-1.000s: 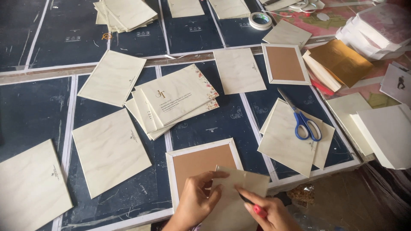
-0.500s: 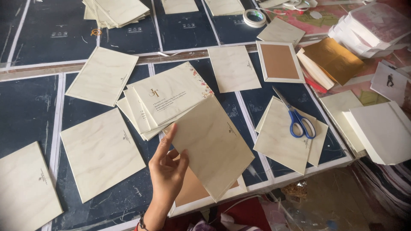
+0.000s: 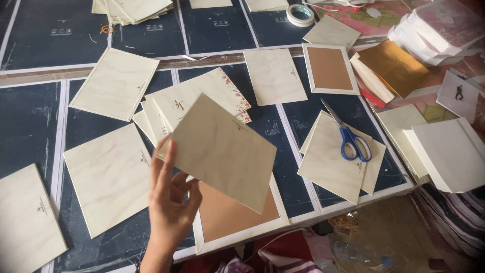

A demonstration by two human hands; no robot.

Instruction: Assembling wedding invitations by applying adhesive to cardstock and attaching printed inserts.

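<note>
Left-hand grip (image 3: 169,199) is clamped on a cream card (image 3: 222,151) above the brown-faced board (image 3: 227,215).

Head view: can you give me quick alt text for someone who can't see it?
A left hand lifts a cream card above a brown-faced card; cream cards and blue-handled scissors lie across dark blue sheets.

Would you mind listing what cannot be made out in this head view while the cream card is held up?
- Right hand: not in the head view at all.
- Brown-faced board: its upper part is covered by the cream card that the left hand holds.
- Stack of printed cards: its lower edge is hidden behind the same card.
- Small gold marks on the cards: too small to make out.
- White boxes: cut off by the right edge.
</note>
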